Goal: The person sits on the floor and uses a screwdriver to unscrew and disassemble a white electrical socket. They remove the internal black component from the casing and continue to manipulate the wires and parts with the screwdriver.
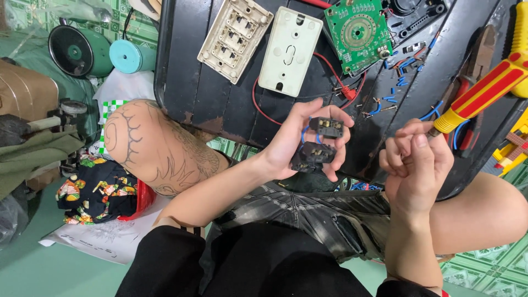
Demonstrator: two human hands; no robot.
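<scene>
— Above the lap, what is the left hand (300, 140) gripping?
— Two black socket modules (319, 144) joined by blue wire, just off the black tabletop (220, 99).
— And the right hand (415, 165)?
— It is clenching around a yellow-and-red screwdriver (484, 91), near the modules.

Bare tray (220, 104) strip ahead; wire scraps (393, 96) crowd the right.

No screens or signs are seen. One white printed paper sheet (96, 239) with dark line markings is laid flat on the green floor (33, 269) at lower left, partly covered by patterned cloth (96, 192).
</scene>
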